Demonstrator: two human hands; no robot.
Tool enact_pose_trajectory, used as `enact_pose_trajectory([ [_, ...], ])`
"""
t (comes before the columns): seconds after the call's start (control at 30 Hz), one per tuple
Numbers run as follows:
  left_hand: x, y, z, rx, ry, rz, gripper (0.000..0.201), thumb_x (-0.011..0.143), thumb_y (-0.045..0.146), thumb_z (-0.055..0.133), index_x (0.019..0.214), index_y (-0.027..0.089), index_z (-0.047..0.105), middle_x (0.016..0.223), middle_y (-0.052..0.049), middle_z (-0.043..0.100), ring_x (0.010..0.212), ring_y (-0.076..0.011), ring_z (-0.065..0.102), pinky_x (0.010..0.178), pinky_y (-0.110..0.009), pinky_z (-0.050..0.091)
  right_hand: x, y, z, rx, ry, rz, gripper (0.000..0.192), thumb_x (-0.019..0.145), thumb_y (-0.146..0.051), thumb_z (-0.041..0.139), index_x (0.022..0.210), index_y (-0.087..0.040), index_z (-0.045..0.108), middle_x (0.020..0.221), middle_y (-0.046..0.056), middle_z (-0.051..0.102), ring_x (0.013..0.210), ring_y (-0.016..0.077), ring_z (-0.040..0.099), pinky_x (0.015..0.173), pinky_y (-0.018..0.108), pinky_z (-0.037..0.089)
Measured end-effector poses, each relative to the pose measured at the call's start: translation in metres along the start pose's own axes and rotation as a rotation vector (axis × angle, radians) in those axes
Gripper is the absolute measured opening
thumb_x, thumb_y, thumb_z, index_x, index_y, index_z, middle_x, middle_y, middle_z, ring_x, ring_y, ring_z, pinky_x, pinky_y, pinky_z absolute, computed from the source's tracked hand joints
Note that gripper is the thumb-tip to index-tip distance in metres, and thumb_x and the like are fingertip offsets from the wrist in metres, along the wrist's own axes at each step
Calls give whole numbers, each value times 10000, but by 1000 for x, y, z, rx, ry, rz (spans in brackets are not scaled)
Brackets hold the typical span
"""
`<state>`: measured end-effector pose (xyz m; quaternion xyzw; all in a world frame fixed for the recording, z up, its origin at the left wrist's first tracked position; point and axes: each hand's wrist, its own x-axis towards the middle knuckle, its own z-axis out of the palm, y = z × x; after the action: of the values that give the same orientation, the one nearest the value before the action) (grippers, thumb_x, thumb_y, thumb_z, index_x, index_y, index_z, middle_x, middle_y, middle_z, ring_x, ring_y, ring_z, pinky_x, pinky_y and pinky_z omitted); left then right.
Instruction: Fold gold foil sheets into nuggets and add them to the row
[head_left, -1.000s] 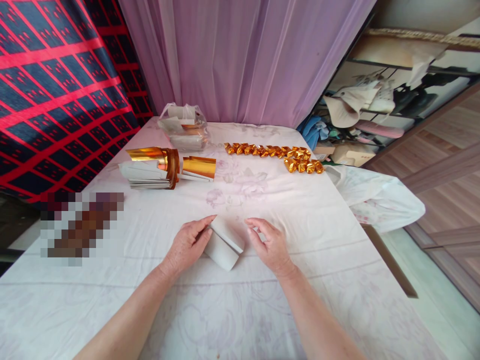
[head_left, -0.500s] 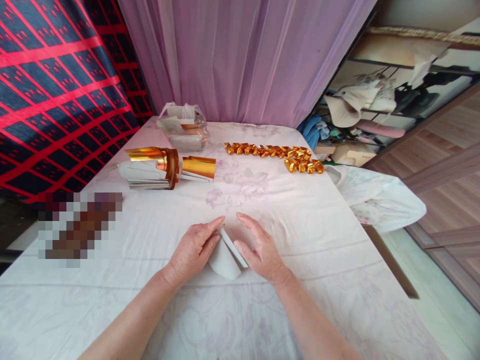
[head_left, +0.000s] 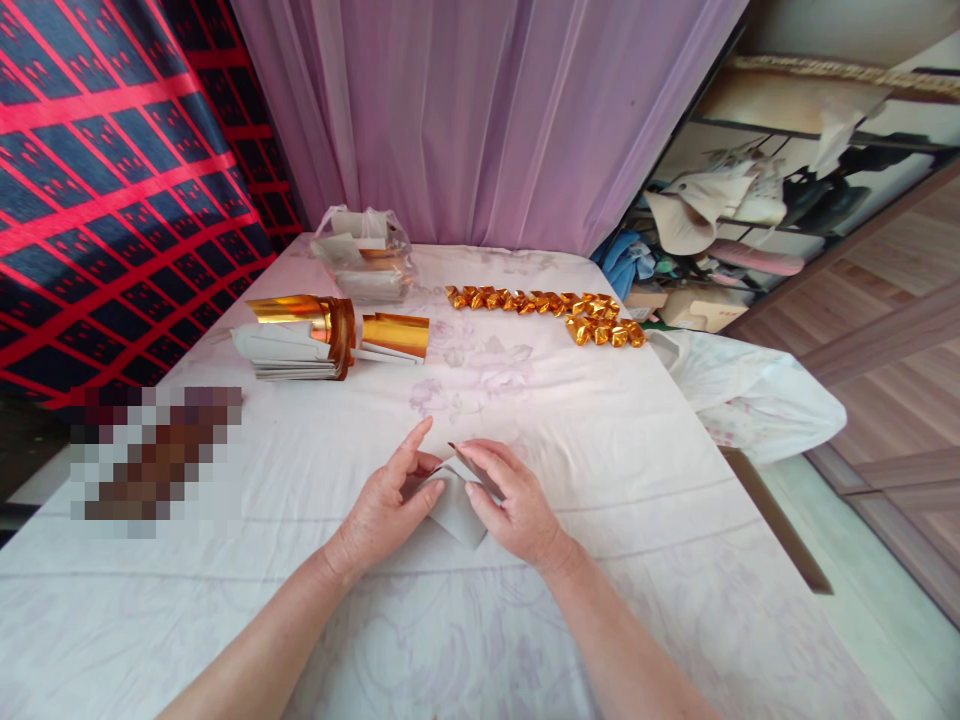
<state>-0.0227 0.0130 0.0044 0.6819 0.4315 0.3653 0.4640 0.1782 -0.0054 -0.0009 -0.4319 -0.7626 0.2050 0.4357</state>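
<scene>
Counts, from my end of the feed: L hand [head_left: 394, 500] ×1, R hand [head_left: 523, 507] ×1, both on one grey-white sheet [head_left: 459, 512]. Beyond the grip to L: stack [head_left: 296, 350] ×1, grey & gold, w/ a gold piece [head_left: 397, 336] at its R side. Beyond grip, from centre to R: gold knots [head_left: 525, 300] in 2 rows, a longer far one and a shorter near one; too tightly packed for me to count. Bags ×2.

Pose: forearms come in from both lower corners and converge, wrists just above table [head_left: 465, 640]. L index sticks up & away, clear of sheet; L thumb lies on near face, other L fingers partly hidden behind. R thumb on near face too, R fingers curled behind the R flap.

Grip: both hands grasping the sheet, L by thumb vs fingers at L side, R at R side. Sheet sits between them, bent, peak at far edge, one corner toward wearer.

Containers: clear bag [head_left: 364, 262], far L of grip behind stack, holds grey sheets + some gold. White bag [head_left: 780, 395], well R of grip past table edge; contents I can't make out.
</scene>
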Motion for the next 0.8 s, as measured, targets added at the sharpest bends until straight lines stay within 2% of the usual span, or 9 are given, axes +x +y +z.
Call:
enact_pose_trajectory([
  [0.13,1,-1,4,-150,44,-83,741,860,316,589,1520,227,265,929,-16,689,813,-138,647,743,-266,516,-1,0,0,-120,54,-28,482,888,-153,529,1352,-284,515,1202,72,633,1118,198,600,968,382,518],
  [0.23,2,0,7,-135,104,-93,751,863,339,588,1522,215,249,879,0,699,737,-127,644,680,-247,511,0,-4,-2,-254,84,-72,484,896,-213,541,1375,-254,490,1314,116,556,1214,243,540,997,439,481],
  [0.33,0,3,8,6,163,-35,738,875,317,574,1526,229,238,841,23,703,736,-127,657,730,-266,523,3,-11,-5,-364,93,-124,454,905,-265,537,1356,-229,511,1426,151,444,1307,289,459,1008,476,449],
  [0.43,-2,9,9,149,171,49,724,876,273,564,1524,256,240,850,32,712,777,-130,677,787,-282,532,6,-19,-7,-430,97,-168,384,914,-261,529,1296,-232,567,1457,145,403,1352,306,409,1034,491,415],
  [0.53,-4,13,11,196,143,113,724,875,245,555,1523,275,234,904,23,727,837,-137,693,807,-287,539,8,-25,-9,-480,117,-182,303,915,-246,540,1208,-254,617,1440,120,436,1370,299,392,1057,495,391],
  [0.63,-4,14,13,156,125,127,742,870,253,573,1527,278,231,929,18,729,851,-135,688,831,-292,536,10,-28,-12,-494,162,-161,161,907,-228,560,1033,-250,658,1383,99,509,1355,281,419,1053,474,399],
  [0.73,-3,12,16,88,92,48,718,853,301,616,1505,254,318,913,11,720,790,-133,666,804,-290,535,11,-29,-15,-413,219,-116,79,889,-201,568,883,-243,634,1320,79,567,1338,272,444,1045,467,415],
  [0.8,-3,12,18,7,41,-7,607,838,341,645,1411,225,481,943,-14,722,798,-144,659,805,-301,534,11,-30,-16,-270,259,-49,68,882,-201,566,863,-243,617,1298,83,582,1339,271,446,1046,475,425],
])
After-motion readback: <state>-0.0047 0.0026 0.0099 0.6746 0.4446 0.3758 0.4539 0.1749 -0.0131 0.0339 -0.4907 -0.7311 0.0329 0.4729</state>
